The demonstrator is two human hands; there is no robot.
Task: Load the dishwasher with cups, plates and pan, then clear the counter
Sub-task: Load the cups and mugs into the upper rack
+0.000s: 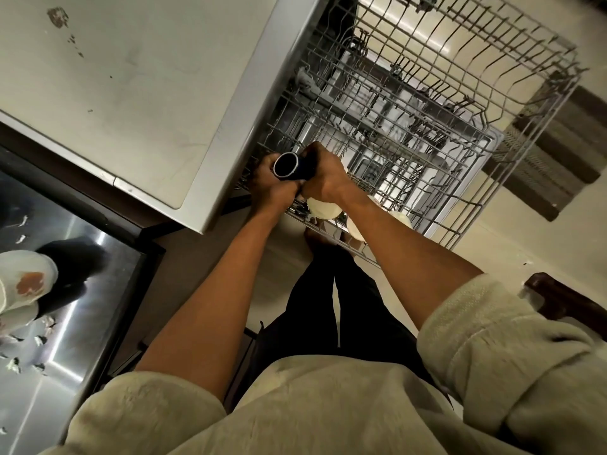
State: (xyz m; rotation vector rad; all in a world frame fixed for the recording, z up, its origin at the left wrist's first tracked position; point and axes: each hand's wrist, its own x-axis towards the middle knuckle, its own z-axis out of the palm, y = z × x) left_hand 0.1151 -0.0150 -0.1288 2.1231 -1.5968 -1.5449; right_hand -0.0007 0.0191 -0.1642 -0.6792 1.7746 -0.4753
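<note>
A dark cup (290, 166) with a pale rim lies on its side between both my hands, its mouth turned toward the counter. My left hand (271, 188) grips it from the mouth side and below. My right hand (323, 178) is wrapped round its body. Both hands hover over the near left corner of the pulled-out upper dishwasher rack (476, 133). Pale cups (323, 208) sit upside down in the rack just beneath my wrists. The open dishwasher door (371, 165) shows through the wires below.
A stained white counter (131, 93) lies to the left of the rack. The steel sink (65, 290) at lower left holds a dirty white dish (23, 284), a dark pan (72, 270) and food scraps. A striped mat (551, 152) lies on the floor at right.
</note>
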